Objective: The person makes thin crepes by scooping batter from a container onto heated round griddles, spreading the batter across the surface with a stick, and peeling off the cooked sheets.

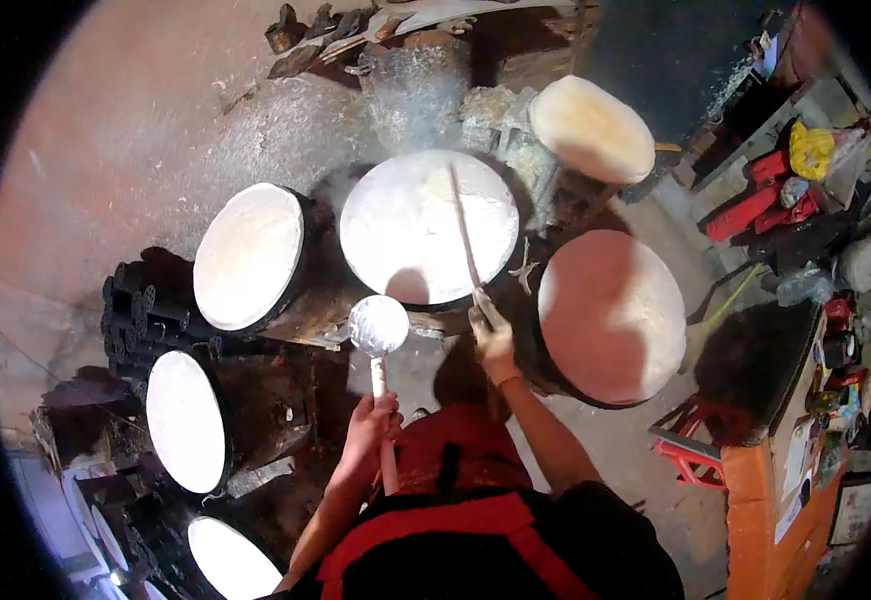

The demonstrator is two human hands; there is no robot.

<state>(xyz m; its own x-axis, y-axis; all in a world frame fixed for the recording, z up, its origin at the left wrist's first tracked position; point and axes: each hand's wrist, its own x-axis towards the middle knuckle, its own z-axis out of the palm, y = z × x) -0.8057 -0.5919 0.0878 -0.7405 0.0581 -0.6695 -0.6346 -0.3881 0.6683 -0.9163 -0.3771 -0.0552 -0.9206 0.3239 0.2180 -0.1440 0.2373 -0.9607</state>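
Note:
My left hand (372, 425) is closed round the handle of a ladle (378, 326), whose round pale bowl is held up in front of the central pan. My right hand (490, 330) grips a thin stick (465, 235) that reaches over the central round pan (405, 220). White material covers this pan's surface, and the stick's far end lies over its upper right part. Whether the stick touches the surface, I cannot tell. A dark round shadow falls on the pan's lower edge.
Other round white-topped pans stand at the left (248, 257), lower left (185, 420), right (610, 318) and upper right (592, 130). Black cylinders (150, 315) are stacked at the left. A red stool (690, 450) and an orange-sided table (755, 510) stand at the right.

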